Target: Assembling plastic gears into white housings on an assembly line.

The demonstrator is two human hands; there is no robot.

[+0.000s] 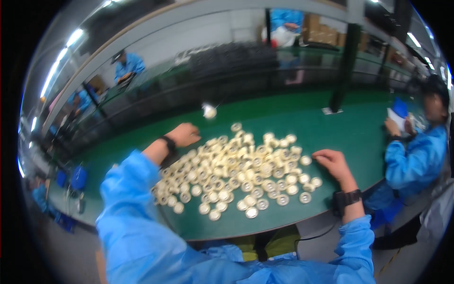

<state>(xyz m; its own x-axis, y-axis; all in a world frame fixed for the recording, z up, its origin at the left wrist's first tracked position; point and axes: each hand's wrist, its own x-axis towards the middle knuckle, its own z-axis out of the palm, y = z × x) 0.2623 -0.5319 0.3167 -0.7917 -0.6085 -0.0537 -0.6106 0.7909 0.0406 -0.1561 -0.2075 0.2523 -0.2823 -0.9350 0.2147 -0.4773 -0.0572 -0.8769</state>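
A wide heap of cream-coloured round pieces (246,165), many with a metallic-looking ring face, is spread over the green tabletop. At the heap's far left edge is my left hand (185,134), bent at the knuckles; its fingers are blurred, and what lies under them is hidden. My right hand (332,163) rests at the heap's right side, with fingers reaching toward a single round piece (305,160) and nothing visible in them. Both wrists carry black bands, and blue sleeves cover my arms.
Beyond the heap lies a small white object (208,110). A dark green post (344,66) stands on the table at the back right. At the right, a co-worker (416,146) in blue holds something white and blue. Other people work behind a dark partition.
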